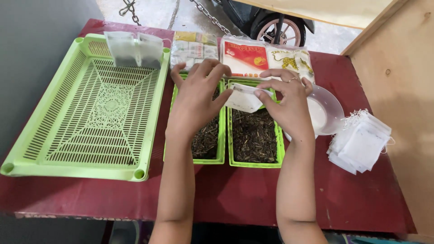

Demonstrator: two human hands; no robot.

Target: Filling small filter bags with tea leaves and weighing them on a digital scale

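We see left hand (195,97) and right hand (289,101) pinching one small white filter bag (242,98) between fingertips, above two green trays of dried leaves (254,135). Right: stack of empty bags (359,142). Far left: large green slatted tray (86,113).

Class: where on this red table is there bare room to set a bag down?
Free: the table front strip, below the green tray and the two tubs, either side of the forearms. The tray floor is mostly bare. Crowded: the back edge with packets, and the right by the bag pile.
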